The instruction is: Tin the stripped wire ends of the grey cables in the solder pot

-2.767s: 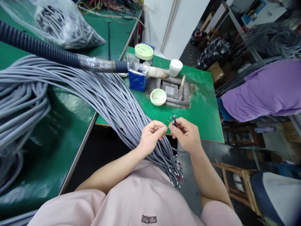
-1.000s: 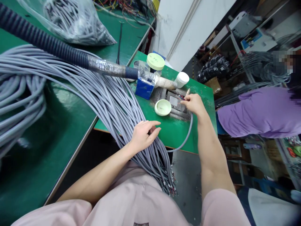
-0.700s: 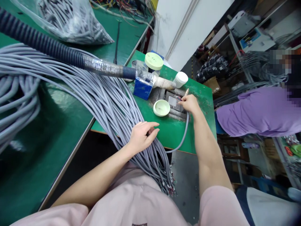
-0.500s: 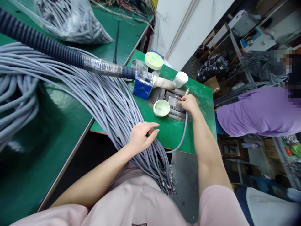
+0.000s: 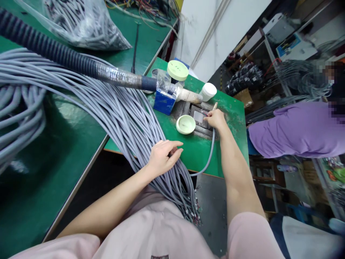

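My right hand (image 5: 215,118) is closed on the end of a grey cable (image 5: 211,151). It holds the thin wires at that end by a square, silvery solder pot (image 5: 198,117); whether they touch the surface is hard to see. A pale stick (image 5: 215,105) shows just past my fingers. My left hand (image 5: 165,156) lies on a thick bundle of grey cables (image 5: 129,118), thumb and fingers apart, gripping nothing. The bundle's stripped ends (image 5: 196,212) hang beyond the bench edge. Beside the pot sits a shallow pale-green dish (image 5: 185,124).
A ribbed hose (image 5: 72,61) crosses from the left, its nozzle (image 5: 188,95) by the pot, near a blue box (image 5: 164,102). A white jar (image 5: 208,91) and a green-lidded tub (image 5: 178,70) stand behind. A bag of cables (image 5: 88,28) lies back left. A purple-shirted person (image 5: 299,129) is at right.
The wire ends by the solder pot show slightly less above my right fingers. Both hands stay almost in place, and the view has shifted a little.
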Tool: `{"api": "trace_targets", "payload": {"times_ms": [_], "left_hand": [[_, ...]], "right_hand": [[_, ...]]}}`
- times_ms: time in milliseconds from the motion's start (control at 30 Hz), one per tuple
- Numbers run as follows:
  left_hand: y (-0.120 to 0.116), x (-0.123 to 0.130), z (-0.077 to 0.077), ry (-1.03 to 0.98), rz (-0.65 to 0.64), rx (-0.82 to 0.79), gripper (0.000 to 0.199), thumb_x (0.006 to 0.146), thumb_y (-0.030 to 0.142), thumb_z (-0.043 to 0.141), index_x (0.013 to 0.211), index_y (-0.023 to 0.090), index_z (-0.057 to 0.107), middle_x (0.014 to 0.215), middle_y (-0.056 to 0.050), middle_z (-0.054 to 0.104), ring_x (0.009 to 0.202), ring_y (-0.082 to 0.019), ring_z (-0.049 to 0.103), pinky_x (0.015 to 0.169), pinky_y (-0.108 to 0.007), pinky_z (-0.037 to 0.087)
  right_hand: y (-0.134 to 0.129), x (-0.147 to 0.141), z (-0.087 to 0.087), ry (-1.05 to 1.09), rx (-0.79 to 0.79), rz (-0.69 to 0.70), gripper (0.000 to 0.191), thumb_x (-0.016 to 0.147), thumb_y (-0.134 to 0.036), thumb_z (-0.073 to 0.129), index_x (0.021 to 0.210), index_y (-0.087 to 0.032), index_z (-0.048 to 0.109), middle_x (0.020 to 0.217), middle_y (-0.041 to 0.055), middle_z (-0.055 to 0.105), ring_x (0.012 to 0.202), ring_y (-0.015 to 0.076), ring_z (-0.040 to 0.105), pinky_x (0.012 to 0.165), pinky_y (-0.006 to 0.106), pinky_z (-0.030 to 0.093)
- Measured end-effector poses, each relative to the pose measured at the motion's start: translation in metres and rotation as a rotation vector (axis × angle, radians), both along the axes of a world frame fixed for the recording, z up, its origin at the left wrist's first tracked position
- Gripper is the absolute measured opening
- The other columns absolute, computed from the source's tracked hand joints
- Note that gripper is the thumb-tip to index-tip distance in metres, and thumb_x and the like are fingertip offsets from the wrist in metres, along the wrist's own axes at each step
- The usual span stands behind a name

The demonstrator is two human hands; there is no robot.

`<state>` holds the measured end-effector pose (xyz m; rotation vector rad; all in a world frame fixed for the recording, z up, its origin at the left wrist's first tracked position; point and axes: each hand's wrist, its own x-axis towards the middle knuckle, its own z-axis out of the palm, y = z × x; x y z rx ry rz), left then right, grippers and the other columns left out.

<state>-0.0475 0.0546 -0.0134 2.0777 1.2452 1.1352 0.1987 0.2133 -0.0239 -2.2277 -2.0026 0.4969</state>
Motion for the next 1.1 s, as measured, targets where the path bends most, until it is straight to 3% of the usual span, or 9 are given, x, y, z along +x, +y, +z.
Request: {"api": "trace_targets", "payload": {"times_ms": [233, 333, 433, 533, 667, 767, 900, 1100], "left_hand": [[0.0, 0.0, -0.001, -0.018, 0.001, 0.015, 0.013, 0.087, 0.024, 0.058, 0.097, 0.018, 0.064, 0.063, 0.003, 0.062, 0.056, -0.01, 0.055, 0.062, -0.026, 0.04], [0.001, 0.0, -0.001, -0.027, 0.012, 0.019, 0.013, 0.087, 0.024, 0.058, 0.096, 0.018, 0.064, 0.062, 0.003, 0.062, 0.056, -0.01, 0.055, 0.063, -0.026, 0.042], [0.0, 0.001, -0.001, -0.046, 0.023, 0.007, 0.013, 0.086, 0.024, 0.058, 0.096, 0.018, 0.064, 0.063, 0.003, 0.062, 0.057, -0.01, 0.055, 0.063, -0.025, 0.044], [-0.001, 0.001, -0.002, -0.06, 0.018, -0.046, 0.015, 0.086, 0.025, 0.057, 0.098, 0.018, 0.063, 0.068, 0.002, 0.063, 0.06, -0.01, 0.057, 0.064, -0.025, 0.046], [0.01, -0.001, -0.001, 0.006, -0.007, -0.084, 0.023, 0.086, 0.025, 0.054, 0.108, 0.019, 0.06, 0.082, -0.002, 0.066, 0.073, -0.013, 0.06, 0.071, -0.027, 0.049], [0.031, -0.001, 0.006, 0.218, -0.049, -0.077, 0.049, 0.08, 0.025, 0.06, 0.128, 0.018, 0.048, 0.105, -0.008, 0.064, 0.095, -0.021, 0.06, 0.085, -0.036, 0.048], [0.062, 0.004, 0.013, 0.535, -0.076, -0.133, 0.09, 0.07, 0.027, 0.072, 0.146, 0.017, 0.025, 0.132, -0.017, 0.052, 0.117, -0.034, 0.051, 0.095, -0.047, 0.042], [0.084, 0.012, 0.009, 0.679, -0.052, -0.205, 0.108, 0.066, 0.035, 0.078, 0.151, 0.02, 0.013, 0.132, -0.02, 0.053, 0.113, -0.038, 0.054, 0.087, -0.046, 0.044]], "right_hand": [[-0.04, 0.031, 0.033, 0.259, 0.182, -0.093, 0.031, 0.074, -0.034, 0.06, 0.05, -0.017, 0.05, 0.046, -0.0027, 0.044, 0.053, 0.0143, 0.053, 0.053, 0.025, 0.036], [-0.081, 0.055, 0.043, 0.375, 0.195, -0.196, 0.031, 0.075, -0.039, 0.059, 0.055, -0.016, 0.057, 0.05, -0.0006, 0.054, 0.05, 0.0155, 0.058, 0.049, 0.024, 0.04], [-0.139, 0.081, 0.042, 0.53, 0.218, -0.383, 0.03, 0.074, -0.045, 0.061, 0.069, -0.016, 0.066, 0.059, 0.0019, 0.062, 0.049, 0.0153, 0.06, 0.049, 0.026, 0.047], [-0.213, 0.103, 0.024, 0.576, 0.243, -0.556, 0.032, 0.072, -0.048, 0.064, 0.075, -0.017, 0.069, 0.06, 0.0027, 0.063, 0.049, 0.015, 0.058, 0.049, 0.027, 0.049], [-0.31, 0.114, -0.016, 0.653, 0.142, -0.859, 0.036, 0.064, -0.053, 0.069, 0.073, -0.018, 0.068, 0.059, 0.0038, 0.062, 0.05, 0.0176, 0.059, 0.046, 0.029, 0.048], [-0.362, 0.106, -0.05, 0.781, 0.078, -1.044, 0.044, 0.053, -0.054, 0.073, 0.07, -0.015, 0.067, 0.054, 0.0027, 0.061, 0.045, 0.0156, 0.054, 0.041, 0.027, 0.043], [-0.392, 0.086, -0.082, 0.88, -0.026, -1.168, 0.046, 0.046, -0.052, 0.074, 0.067, -0.012, 0.066, 0.052, 0.0021, 0.062, 0.042, 0.0127, 0.05, 0.04, 0.026, 0.042], [-0.392, 0.072, -0.103, 0.942, -0.049, -1.144, 0.042, 0.048, -0.053, 0.071, 0.065, -0.014, 0.067, 0.051, 0.0007, 0.062, 0.041, 0.0138, 0.05, 0.041, 0.027, 0.042]]}}
